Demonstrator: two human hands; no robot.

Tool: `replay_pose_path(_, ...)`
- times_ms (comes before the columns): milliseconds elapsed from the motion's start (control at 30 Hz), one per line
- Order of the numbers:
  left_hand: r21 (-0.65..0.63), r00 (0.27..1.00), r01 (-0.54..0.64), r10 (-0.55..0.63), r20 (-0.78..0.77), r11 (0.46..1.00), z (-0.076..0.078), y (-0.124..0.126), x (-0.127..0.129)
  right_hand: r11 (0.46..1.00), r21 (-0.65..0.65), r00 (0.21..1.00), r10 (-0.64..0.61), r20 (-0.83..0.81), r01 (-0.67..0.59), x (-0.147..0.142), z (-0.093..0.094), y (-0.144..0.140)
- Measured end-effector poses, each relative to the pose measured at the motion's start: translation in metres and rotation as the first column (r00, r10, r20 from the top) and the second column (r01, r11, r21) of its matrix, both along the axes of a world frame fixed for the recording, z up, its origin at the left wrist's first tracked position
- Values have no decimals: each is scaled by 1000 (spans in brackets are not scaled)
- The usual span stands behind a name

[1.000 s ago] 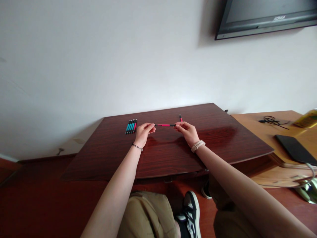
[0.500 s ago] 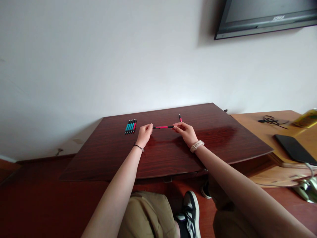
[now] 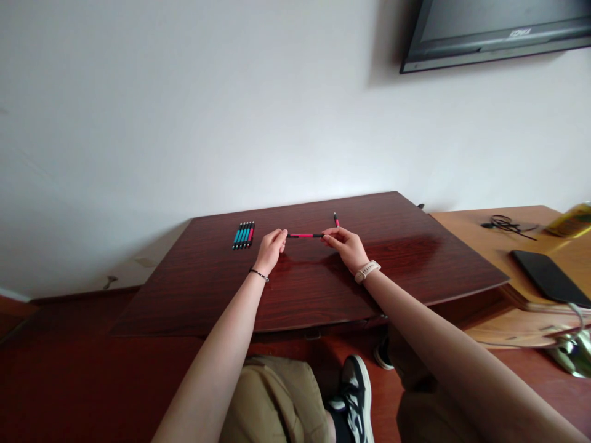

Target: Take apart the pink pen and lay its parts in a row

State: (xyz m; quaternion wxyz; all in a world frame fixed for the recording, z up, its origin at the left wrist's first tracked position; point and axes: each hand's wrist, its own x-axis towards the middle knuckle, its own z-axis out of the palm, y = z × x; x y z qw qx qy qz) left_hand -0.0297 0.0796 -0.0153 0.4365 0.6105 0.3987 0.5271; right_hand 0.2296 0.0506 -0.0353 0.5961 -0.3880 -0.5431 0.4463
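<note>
A pink and black pen [image 3: 305, 235] is held level above the dark red wooden table [image 3: 305, 289]. My left hand [image 3: 270, 249] pinches its left end and my right hand [image 3: 345, 245] pinches its right end. A row of several pens [image 3: 244, 235], mostly teal with one pink, lies side by side on the table left of my left hand. A single pink pen [image 3: 337, 219] lies on the table just behind my right hand.
A lighter wooden desk [image 3: 517, 271] adjoins on the right, with a black phone [image 3: 549, 278], a coiled black cable [image 3: 505, 224] and a yellow-green bottle [image 3: 572, 221]. A screen [image 3: 498, 31] hangs on the white wall. My knees and a shoe [image 3: 357, 394] are below the table edge.
The pen dropped slightly lower, then rose a little; my left hand shifted a bit left and down along it. Both hands still grip the pen.
</note>
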Motion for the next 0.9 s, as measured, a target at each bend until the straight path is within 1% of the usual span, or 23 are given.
replay_pose_path(67, 11, 1000, -18, 18, 11, 1000, 0, 1, 0, 1000, 4, 1000, 9, 6, -9, 0, 0, 0)
replay_pose_path(233, -64, 998, -38, 41, 48, 997, -4, 4, -1, 1000, 12, 1000, 13, 4, -13, 0, -1, 1)
replay_pose_path(333, -85, 998, -47, 52, 48, 995, -6, 6, -1, 1000, 16, 1000, 19, 10, -19, 0, -1, 2)
replay_pose_path(467, -92, 1000, -10, 10, 9, 996, -4, 4, -1, 1000, 14, 1000, 3, 24, -4, 0, 0, 1)
replay_pose_path(567, -51, 998, 47, -49, -45, 998, -1, 1, -2, 1000, -4, 1000, -21, -2, 21, 0, 1, 1)
replay_pose_path(633, -7, 996, 60, -60, -60, 998, 0, 0, -2, 1000, -18, 1000, -24, -18, 24, 0, 1, 1)
replay_pose_path(733, 24, 998, 56, -55, -41, 998, 0, 1, -3, 1000, -19, 1000, -17, -14, 16, 0, 1, 0)
replay_pose_path(900, 24, 998, 58, -59, 11, 998, 0, 3, -3, 1000, -23, 1000, -7, 4, 7, 0, 1, 0)
